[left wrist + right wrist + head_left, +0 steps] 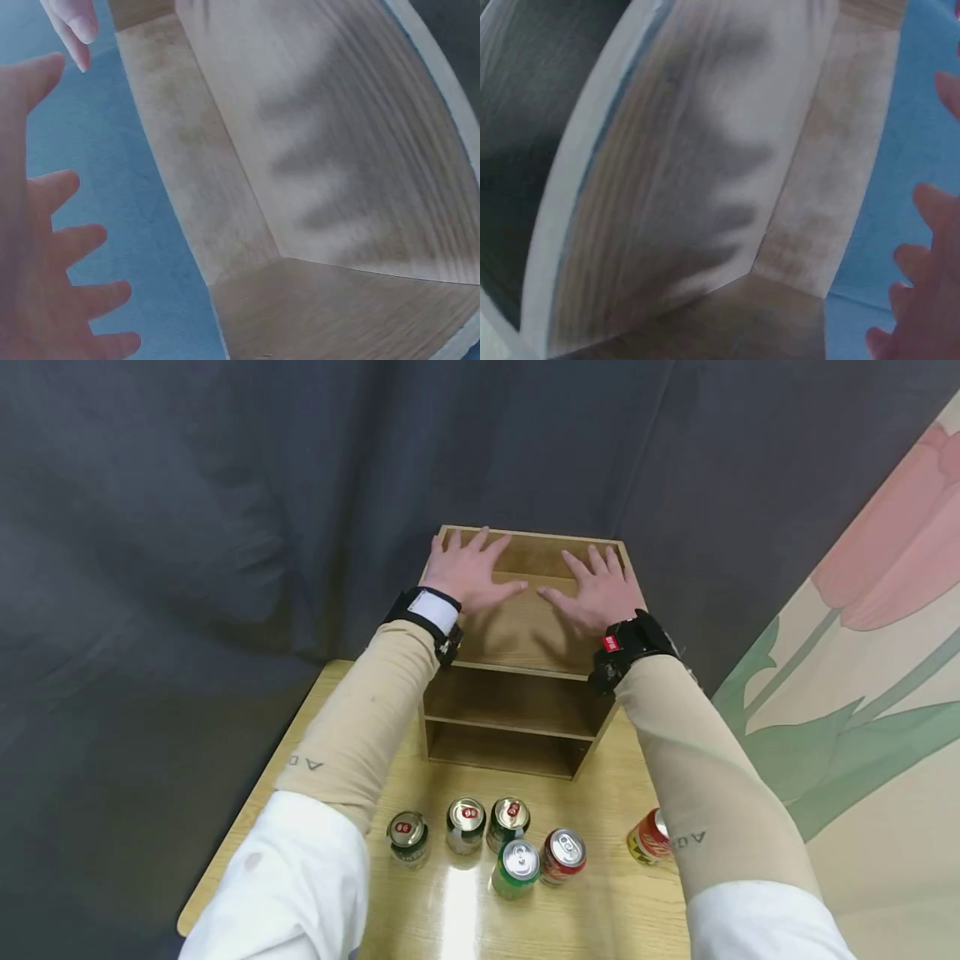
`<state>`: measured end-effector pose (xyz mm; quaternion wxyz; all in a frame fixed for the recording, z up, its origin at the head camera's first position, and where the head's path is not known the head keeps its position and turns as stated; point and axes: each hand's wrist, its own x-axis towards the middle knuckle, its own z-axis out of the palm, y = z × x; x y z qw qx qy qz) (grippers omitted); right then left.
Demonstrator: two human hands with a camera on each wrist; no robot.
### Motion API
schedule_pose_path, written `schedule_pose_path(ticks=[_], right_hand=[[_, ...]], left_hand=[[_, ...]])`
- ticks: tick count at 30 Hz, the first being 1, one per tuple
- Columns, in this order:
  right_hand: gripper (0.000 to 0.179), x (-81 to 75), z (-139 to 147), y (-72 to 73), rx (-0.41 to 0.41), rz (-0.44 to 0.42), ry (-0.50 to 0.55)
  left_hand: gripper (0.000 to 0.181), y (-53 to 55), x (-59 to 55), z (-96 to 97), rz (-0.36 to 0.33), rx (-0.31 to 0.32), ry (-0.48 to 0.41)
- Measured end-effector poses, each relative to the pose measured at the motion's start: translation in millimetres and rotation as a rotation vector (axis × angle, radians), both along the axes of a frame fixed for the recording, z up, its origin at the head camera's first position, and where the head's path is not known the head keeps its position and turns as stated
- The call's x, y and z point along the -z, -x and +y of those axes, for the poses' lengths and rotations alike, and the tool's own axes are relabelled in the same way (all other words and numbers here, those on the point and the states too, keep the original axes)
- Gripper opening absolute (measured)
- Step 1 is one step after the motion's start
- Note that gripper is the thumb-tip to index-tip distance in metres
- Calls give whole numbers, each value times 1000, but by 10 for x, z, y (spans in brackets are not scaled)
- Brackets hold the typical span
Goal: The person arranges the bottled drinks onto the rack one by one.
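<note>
In the head view, my left hand (pixel 467 575) hovers over the top compartment of a small wooden shelf unit (pixel 517 647), its fingers spread. My right hand (pixel 597 592) is held the same way over the right half, palm down and holding nothing. The left wrist view shows the left hand (pixel 45 247) apart from the wooden boards, with fingertips of the other hand at the top corner. Part of the right hand (pixel 930 277) appears at the edge of the right wrist view. Finger shadows fall on the upper board (pixel 712 180).
The unit stands on a light wooden table (pixel 480 927). Before it are dark-green cans (pixel 409 852), a bright green can (pixel 514 878) and a red can (pixel 561 860). A red-and-yellow can (pixel 647 839) stands by the right forearm. A dark curtain (pixel 225 485) hangs behind.
</note>
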<state>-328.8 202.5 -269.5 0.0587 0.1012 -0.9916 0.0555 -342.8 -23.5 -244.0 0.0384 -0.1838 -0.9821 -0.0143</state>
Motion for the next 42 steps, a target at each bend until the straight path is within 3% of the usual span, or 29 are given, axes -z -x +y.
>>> schedule_pose_path(ticks=[7, 13, 19, 27, 34, 42], right_hand=[[76, -171, -51, -87, -40, 97, 59], [63, -303, -37, -293, -85, 145, 143], [58, -347, 14, -497, -109, 188, 209], [62, -323, 101, -787, -74, 215, 231], [63, -269, 189, -1009, -58, 243, 267], [59, -101, 290, -1228, -43, 290, 343]], left_hand=[[87, -29, -127, -46, 51, 55, -40], [71, -178, -192, -116, 95, 137, -166], [60, -415, -234, -255, 154, 181, -303], [49, -764, -336, -470, 301, 244, -498], [42, -1056, -430, -694, 422, 253, -653], [32, -1355, -360, -995, 605, 283, -871]])
